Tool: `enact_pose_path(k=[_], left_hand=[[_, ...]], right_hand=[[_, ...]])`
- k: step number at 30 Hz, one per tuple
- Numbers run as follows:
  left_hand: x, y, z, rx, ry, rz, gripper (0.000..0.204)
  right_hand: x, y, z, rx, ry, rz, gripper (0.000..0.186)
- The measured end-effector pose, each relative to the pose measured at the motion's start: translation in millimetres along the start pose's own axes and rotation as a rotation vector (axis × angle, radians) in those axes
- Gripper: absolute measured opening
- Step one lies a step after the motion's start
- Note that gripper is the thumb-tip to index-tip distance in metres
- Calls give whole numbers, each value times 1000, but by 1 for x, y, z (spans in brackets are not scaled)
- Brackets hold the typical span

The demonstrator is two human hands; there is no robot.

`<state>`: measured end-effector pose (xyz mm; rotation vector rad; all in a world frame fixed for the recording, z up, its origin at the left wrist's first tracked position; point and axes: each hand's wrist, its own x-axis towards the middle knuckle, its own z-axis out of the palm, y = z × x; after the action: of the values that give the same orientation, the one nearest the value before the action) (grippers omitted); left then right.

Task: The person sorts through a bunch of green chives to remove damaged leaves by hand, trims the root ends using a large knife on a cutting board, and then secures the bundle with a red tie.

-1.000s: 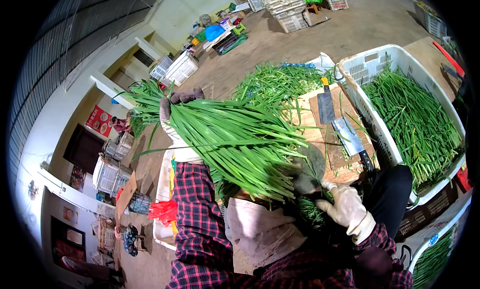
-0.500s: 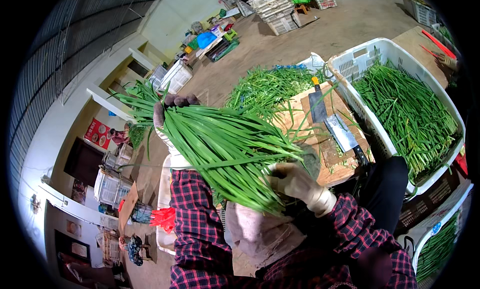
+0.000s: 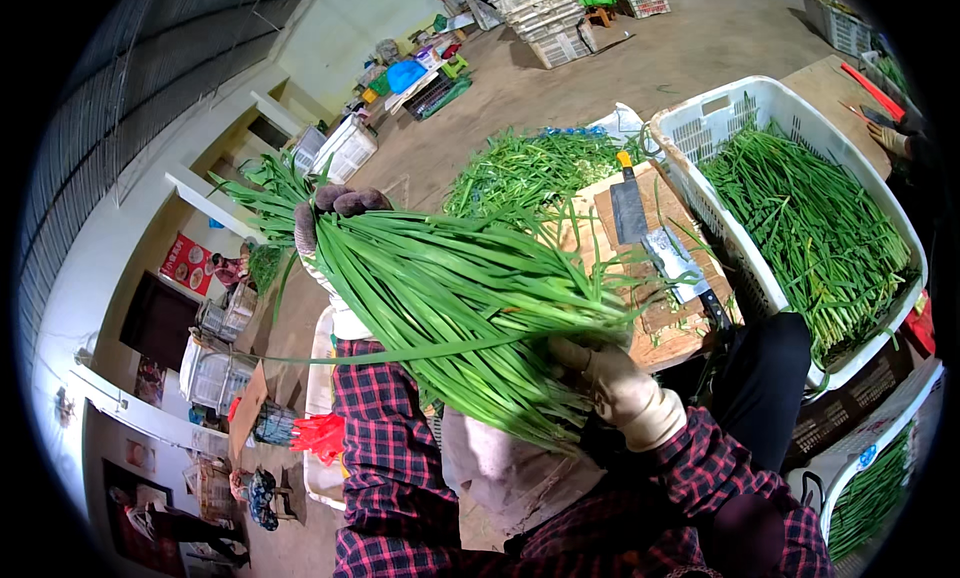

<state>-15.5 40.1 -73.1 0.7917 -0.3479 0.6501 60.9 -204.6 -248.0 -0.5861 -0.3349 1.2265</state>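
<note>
A thick bunch of garlic chives [image 3: 440,288] spans the space before me, leaf tips to the left and pale stem ends to the right. My left hand [image 3: 345,203], in a dark-fingered glove, is closed round the leafy part. At the stem ends, my right hand [image 3: 620,393], in a cream glove, has its fingers curled against the stalks; its fingertips are partly hidden and slightly blurred. One long loose leaf trails left across my left sleeve. Beyond the right hand, a yellow-handled cleaver [image 3: 629,213] and a black-handled cleaver [image 3: 677,265] lie on a wooden board [image 3: 660,348].
A heap of loose chives [image 3: 530,173] lies beyond the board. At right stands a white basket [image 3: 690,143] of chives, with another white basket [image 3: 845,478] below it. A co-worker's gloved hand [image 3: 887,138] shows at far right. Stacked crates [image 3: 550,23] stand behind.
My right hand has shifted slightly right and down along the stem ends, which are more spread. The long loose leaf now lies lower across the bunch. My left hand keeps its grip.
</note>
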Motion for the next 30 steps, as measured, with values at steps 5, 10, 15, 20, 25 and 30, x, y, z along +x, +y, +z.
enact_pose_path(k=[5, 10, 15, 20, 25, 30], left_hand=[[4, -26, 6, -49, -9, -204, 21], [-1, -6, 5, 6, 65, -60, 20], [2, 12, 1, -51, -80, -122, 21], [-3, 40, -13, -51, -128, -166, 17], [-5, 51, -21, -51, -192, -160, 16], [7, 24, -14, -125, -199, -203, 19]], right_hand=[[18, 19, -43, 256, -250, -3, 26], [-17, 0, -13, 280, -149, 48, 43], [-51, 17, -102, 60, -212, 8, 41], [-90, 0, -99, -1554, 132, 413, 35], [-69, -18, -71, -1678, 193, -244, 84], [24, -14, -59, -475, -99, -439, 39]])
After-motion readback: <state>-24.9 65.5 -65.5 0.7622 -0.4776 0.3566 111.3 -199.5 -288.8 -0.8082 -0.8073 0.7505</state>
